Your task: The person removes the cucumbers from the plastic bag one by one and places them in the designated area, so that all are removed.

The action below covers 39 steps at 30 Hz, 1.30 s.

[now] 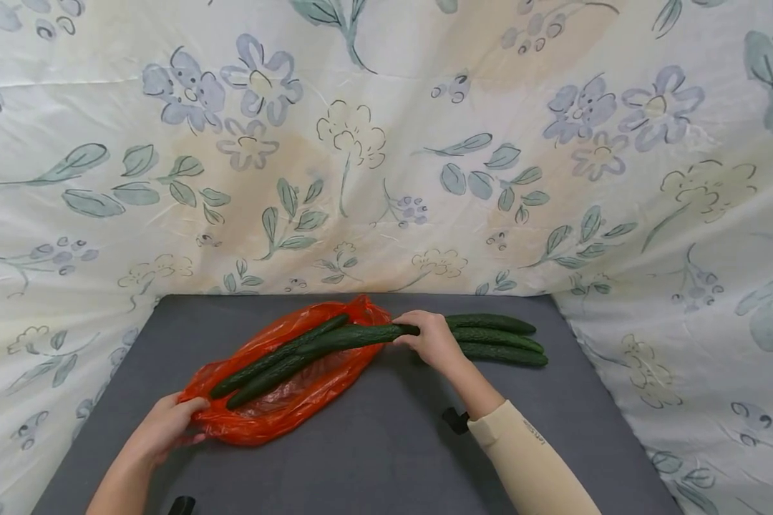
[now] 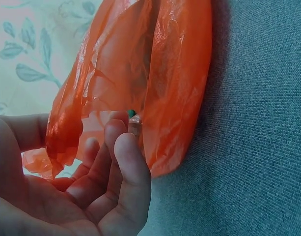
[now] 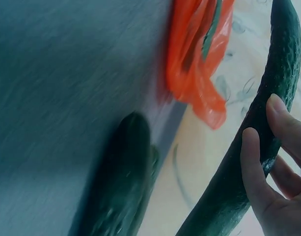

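Note:
A crinkled red plastic bag (image 1: 264,431) lies spread open on the left half of the table. My left hand (image 1: 164,429) pinches its near left end between thumb and fingers, with the film bunched there in the left wrist view. One dark green cucumber (image 1: 277,355) lies inside the bag. My right hand (image 1: 433,340) grips a second, longer-looking cucumber (image 3: 280,64) near its right end, and its far end reaches into the bag beside the first. Right of that hand, three more cucumbers (image 1: 499,335) lie side by side, their left ends partly hidden by it.
The grey table (image 1: 361,465) ends at a floral cloth (image 1: 386,179) hanging behind and along both sides. Black objects (image 1: 455,420) show by the right wrist and at the lower left edge.

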{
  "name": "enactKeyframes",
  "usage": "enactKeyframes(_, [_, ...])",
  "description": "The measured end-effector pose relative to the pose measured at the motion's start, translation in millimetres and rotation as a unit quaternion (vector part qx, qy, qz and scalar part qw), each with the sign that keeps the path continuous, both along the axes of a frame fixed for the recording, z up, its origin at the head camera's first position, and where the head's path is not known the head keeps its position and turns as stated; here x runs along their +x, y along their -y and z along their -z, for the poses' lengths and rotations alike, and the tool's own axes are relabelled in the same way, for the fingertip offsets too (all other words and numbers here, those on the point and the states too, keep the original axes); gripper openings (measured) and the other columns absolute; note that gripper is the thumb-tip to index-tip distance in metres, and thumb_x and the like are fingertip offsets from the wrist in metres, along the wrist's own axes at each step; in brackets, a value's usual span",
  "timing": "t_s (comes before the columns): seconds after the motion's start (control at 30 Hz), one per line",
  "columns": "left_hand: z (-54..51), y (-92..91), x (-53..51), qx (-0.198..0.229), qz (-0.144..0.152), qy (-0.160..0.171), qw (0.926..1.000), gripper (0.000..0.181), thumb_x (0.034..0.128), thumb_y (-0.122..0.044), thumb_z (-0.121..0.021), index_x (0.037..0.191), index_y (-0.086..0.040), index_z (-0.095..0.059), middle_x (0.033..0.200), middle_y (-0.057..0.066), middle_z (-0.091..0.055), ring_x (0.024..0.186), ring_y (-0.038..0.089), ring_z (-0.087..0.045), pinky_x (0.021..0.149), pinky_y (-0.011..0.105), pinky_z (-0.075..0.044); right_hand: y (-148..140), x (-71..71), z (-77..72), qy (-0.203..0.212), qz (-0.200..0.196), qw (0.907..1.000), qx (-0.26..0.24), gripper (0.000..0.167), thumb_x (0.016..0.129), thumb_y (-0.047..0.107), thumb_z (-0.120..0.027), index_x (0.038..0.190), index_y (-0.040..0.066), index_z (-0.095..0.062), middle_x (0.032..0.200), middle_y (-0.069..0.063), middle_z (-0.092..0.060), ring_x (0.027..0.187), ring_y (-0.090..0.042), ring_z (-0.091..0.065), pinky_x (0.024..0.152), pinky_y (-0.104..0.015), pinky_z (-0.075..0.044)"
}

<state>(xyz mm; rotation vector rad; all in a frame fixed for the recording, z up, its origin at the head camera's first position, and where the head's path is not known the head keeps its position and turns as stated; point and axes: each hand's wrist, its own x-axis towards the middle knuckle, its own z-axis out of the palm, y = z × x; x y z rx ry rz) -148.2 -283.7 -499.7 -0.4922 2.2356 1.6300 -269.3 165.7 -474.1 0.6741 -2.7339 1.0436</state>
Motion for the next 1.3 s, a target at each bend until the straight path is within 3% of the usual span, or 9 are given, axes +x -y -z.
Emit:
enactKeyframes(0.2, [-0.1, 0.6, 1.3, 0.004, 0.002, -0.001, 1.0000, 0.057, 0.1050, -0.022, -0.045, 0.143, 0.018, -0.030, 0.098, 0.007, -0.066, 0.080, 0.014, -0.065, 0.068, 0.032, -0.061, -21, 3.0, 2.6, 0.026, 0.022, 0.9994, 0.000, 0.038, 0.083, 0.015, -0.081, 0.120, 0.013, -0.075, 0.124, -0.007, -0.069, 0.092, -0.019, -0.072, 0.065, -0.023, -0.058])
enactKeyframes(0.33, [0.2, 1.4, 2.4, 0.007, 0.002, 0.000, 1.0000, 0.058, 0.1049, -0.021, -0.045, 0.144, 0.018, -0.028, 0.100, 0.007, -0.066, 0.081, 0.014, -0.065, 0.069, 0.032, -0.061, -35, 6.0, 4.7, 0.041, 0.038, 0.9984, 0.003, 0.039, 0.084, 0.016, -0.081, 0.121, 0.012, -0.074, 0.126, -0.011, -0.068, 0.079, -0.020, -0.074, 0.062, -0.023, -0.058])
enactKeyframes(0.6, [-0.4, 1.6, 4.2, 0.004, -0.002, -0.001, 1.0000, 0.057, 0.1045, -0.021, -0.045, 0.142, 0.019, -0.029, 0.096, 0.007, -0.066, 0.078, 0.014, -0.065, 0.068, 0.032, -0.061, -67, 13.3, 13.4, 0.052, 0.068, 0.9963, 0.003, 0.040, 0.084, 0.015, -0.080, 0.123, 0.009, -0.072, 0.130, -0.015, -0.066, 0.078, -0.029, -0.074, 0.064, -0.028, -0.058])
enactKeyframes(1.07, [-0.4, 1.6, 0.9, 0.007, 0.001, 0.000, 1.0000, 0.057, 0.1048, -0.022, -0.046, 0.141, 0.019, -0.030, 0.097, 0.007, -0.064, 0.080, 0.015, -0.064, 0.071, 0.033, -0.061, -130, 32.3, 28.9, 0.030, 0.115, 0.9923, 0.036, 0.042, 0.082, 0.015, -0.082, 0.122, 0.006, -0.072, 0.128, -0.020, -0.066, 0.074, -0.016, -0.072, 0.062, -0.029, -0.058])
enactKeyframes(1.3, [-0.9, 0.7, 2.7, 0.006, -0.002, -0.004, 1.0000, 0.057, 0.1050, -0.021, -0.045, 0.142, 0.019, -0.029, 0.096, 0.008, -0.064, 0.078, 0.015, -0.065, 0.069, 0.032, -0.061, -153, 41.4, 37.8, 0.045, 0.133, 0.9885, 0.057, 0.041, 0.082, 0.015, -0.081, 0.121, 0.008, -0.073, 0.128, -0.019, -0.066, 0.074, -0.014, -0.071, 0.062, -0.030, -0.057])
